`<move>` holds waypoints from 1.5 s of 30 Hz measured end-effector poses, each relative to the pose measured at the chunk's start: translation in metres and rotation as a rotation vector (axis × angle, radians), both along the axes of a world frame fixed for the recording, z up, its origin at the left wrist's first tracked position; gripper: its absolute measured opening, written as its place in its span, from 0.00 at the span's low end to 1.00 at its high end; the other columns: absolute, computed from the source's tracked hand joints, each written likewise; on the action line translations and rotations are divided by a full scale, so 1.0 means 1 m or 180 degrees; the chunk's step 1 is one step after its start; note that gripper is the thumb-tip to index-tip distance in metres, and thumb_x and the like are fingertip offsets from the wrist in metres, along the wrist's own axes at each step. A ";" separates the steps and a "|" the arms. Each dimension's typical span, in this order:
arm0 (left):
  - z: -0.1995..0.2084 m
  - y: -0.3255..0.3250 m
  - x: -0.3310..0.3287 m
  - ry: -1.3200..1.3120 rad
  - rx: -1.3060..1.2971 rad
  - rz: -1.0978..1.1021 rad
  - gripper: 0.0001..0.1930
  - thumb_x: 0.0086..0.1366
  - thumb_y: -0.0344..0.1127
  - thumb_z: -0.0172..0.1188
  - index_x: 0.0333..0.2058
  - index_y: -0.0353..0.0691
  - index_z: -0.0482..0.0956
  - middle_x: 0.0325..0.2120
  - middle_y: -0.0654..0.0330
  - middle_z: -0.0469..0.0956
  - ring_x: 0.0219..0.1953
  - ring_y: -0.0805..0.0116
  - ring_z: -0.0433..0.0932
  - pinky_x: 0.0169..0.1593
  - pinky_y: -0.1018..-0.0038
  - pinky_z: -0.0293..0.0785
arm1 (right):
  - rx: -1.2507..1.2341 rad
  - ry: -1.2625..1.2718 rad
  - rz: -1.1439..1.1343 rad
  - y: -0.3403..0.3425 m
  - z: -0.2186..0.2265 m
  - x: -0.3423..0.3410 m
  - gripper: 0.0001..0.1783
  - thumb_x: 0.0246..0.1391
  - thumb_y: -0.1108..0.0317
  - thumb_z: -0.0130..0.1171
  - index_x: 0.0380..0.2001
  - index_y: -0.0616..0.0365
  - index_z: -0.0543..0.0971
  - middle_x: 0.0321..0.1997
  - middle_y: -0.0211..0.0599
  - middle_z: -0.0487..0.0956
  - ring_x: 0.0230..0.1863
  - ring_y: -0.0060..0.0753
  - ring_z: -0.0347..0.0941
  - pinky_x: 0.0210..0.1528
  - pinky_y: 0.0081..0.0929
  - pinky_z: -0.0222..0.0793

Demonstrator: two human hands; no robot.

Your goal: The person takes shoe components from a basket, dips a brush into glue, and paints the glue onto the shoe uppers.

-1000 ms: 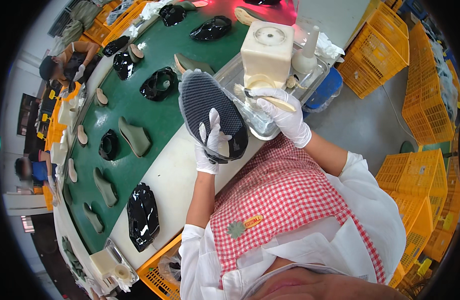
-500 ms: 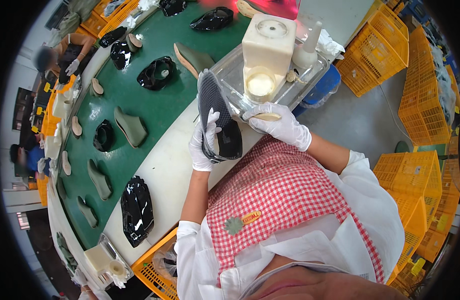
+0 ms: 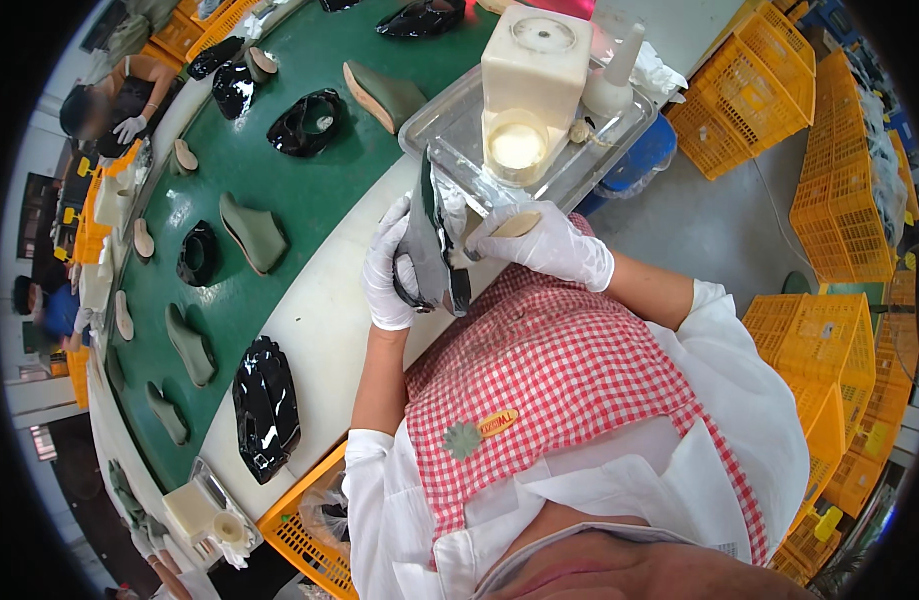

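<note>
My gloved left hand (image 3: 387, 270) is closed around a black-and-grey shoe upper (image 3: 427, 245), held nearly edge-on above the white ledge. My gloved right hand (image 3: 564, 248) grips a brush by its pale wooden handle (image 3: 517, 225). The brush's bristle end is at the upper's open edge, close to my left fingers; whether it touches is hard to make out. Just beyond both hands, a metal tray (image 3: 419, 130) carries a white dispenser (image 3: 534, 70) with a round cup of whitish liquid (image 3: 516, 147) at its front, plus a white nozzle bottle (image 3: 609, 92).
A green conveyor (image 3: 279, 190) bears glossy black uppers (image 3: 306, 122) and green wedge shoe forms (image 3: 251, 233). Another black upper (image 3: 266, 408) lies on the white ledge (image 3: 329, 320). Yellow crates (image 3: 744, 95) stand at the right. A co-worker (image 3: 119, 110) sits across the conveyor.
The shoe upper has turned from showing its mesh-patterned sole to nearly edge-on. My right hand has brought the brush against or close to its open edge. The whole view has shifted slightly.
</note>
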State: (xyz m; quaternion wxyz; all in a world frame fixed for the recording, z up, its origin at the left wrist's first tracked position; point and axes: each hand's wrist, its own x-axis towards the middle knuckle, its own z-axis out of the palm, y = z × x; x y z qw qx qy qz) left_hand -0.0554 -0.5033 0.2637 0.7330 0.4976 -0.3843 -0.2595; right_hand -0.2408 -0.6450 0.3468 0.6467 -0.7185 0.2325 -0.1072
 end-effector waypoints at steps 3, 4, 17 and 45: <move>-0.001 0.005 0.008 0.0290 0.0070 -0.0092 0.16 0.69 0.31 0.49 0.54 0.38 0.74 0.61 0.45 0.68 0.61 0.53 0.69 0.63 0.63 0.66 | 0.0736 0.0021 -0.0018 0.006 0.000 -0.004 0.10 0.54 0.67 0.64 0.36 0.63 0.83 0.33 0.34 0.83 0.30 0.23 0.79 0.38 0.21 0.75; -0.004 0.006 0.010 0.0297 0.0074 -0.0095 0.16 0.69 0.31 0.49 0.54 0.38 0.74 0.61 0.45 0.68 0.61 0.53 0.69 0.63 0.63 0.66 | 0.0920 -0.0004 0.0089 0.007 0.003 -0.005 0.10 0.54 0.67 0.64 0.36 0.63 0.83 0.33 0.35 0.83 0.30 0.23 0.79 0.37 0.21 0.74; -0.016 0.009 0.017 -0.0866 0.0038 0.0304 0.16 0.68 0.30 0.50 0.54 0.39 0.73 0.60 0.45 0.69 0.60 0.53 0.70 0.62 0.64 0.67 | 0.0652 0.0196 0.0214 0.006 0.013 -0.002 0.10 0.53 0.66 0.63 0.33 0.63 0.83 0.30 0.33 0.83 0.29 0.22 0.79 0.35 0.20 0.73; 0.032 0.042 0.021 0.3732 0.0805 -0.1231 0.32 0.48 0.12 0.55 0.56 0.34 0.68 0.58 0.46 0.65 0.60 0.51 0.67 0.58 0.53 0.76 | -0.1663 -0.1680 0.0594 -0.033 0.028 0.043 0.10 0.55 0.71 0.63 0.41 0.57 0.84 0.39 0.31 0.83 0.38 0.28 0.74 0.44 0.27 0.70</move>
